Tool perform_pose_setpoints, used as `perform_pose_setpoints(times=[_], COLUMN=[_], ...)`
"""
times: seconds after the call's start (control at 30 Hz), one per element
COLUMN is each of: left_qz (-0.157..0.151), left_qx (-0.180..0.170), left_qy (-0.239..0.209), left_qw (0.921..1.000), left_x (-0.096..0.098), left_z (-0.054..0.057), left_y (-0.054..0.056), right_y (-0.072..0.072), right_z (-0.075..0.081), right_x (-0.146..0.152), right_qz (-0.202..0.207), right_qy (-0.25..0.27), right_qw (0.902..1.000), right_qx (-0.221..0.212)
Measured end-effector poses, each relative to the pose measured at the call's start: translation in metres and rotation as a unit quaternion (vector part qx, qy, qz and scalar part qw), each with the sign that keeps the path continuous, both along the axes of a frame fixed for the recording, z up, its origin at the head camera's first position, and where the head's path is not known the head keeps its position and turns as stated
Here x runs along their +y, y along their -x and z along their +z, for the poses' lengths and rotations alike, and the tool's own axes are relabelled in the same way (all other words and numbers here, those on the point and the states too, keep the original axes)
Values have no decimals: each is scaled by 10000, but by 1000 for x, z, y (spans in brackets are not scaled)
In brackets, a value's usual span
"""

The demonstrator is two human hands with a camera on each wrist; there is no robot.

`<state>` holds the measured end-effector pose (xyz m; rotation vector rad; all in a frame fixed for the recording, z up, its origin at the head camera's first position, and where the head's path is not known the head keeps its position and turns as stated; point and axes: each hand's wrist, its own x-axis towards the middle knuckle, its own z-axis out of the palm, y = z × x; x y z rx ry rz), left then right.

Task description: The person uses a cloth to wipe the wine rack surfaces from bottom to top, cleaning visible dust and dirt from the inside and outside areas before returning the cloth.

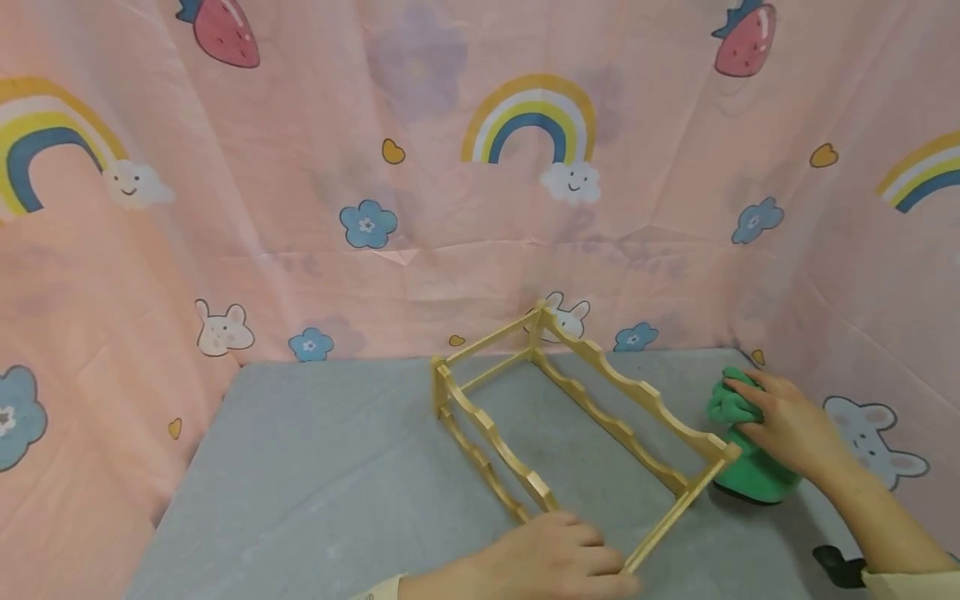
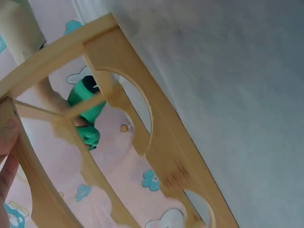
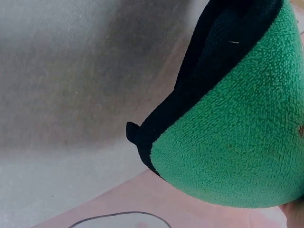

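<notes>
A light wooden rack (image 1: 651, 400) with wavy, scalloped rails stands slantwise over the grey tabletop. At its near end my left hand (image 1: 551, 557) grips the frame. In the left wrist view, fingertips (image 2: 8, 137) lie against a scalloped rail (image 2: 35, 175) at the left edge. To the right of the rack, my right hand (image 1: 798, 425) holds a bunched green cloth (image 1: 757, 471) with dark edging. Up close, the right wrist view shows the cloth's (image 3: 232, 137) fuzzy terry surface, black border and small black loop. Most of the right hand is hidden behind it there.
A grey cloth-covered table (image 1: 300, 467) spreads below the hands. Pink patterned curtains (image 1: 450, 275) rise behind it and at both sides. A small black item (image 1: 838, 567) lies near the right forearm, partly covered by the sleeve.
</notes>
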<state>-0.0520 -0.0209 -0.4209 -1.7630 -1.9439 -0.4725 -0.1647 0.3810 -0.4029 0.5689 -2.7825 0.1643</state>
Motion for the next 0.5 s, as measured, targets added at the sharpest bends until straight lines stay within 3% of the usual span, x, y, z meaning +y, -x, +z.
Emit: perform_pose_setpoints(times=[0.23, 0.5], left_qz=[-160, 214], left_qx=[18, 1030], left_qy=[-48, 147], left_qw=[9999, 9943], left_x=[-20, -48], left_z=[5, 9], left_y=[2, 13], right_y=[1, 0], right_z=[2, 1], right_x=[3, 3], right_qz=[-19, -42], right_qy=[94, 151], right_qw=[9999, 9999], right_qx=[-41, -15])
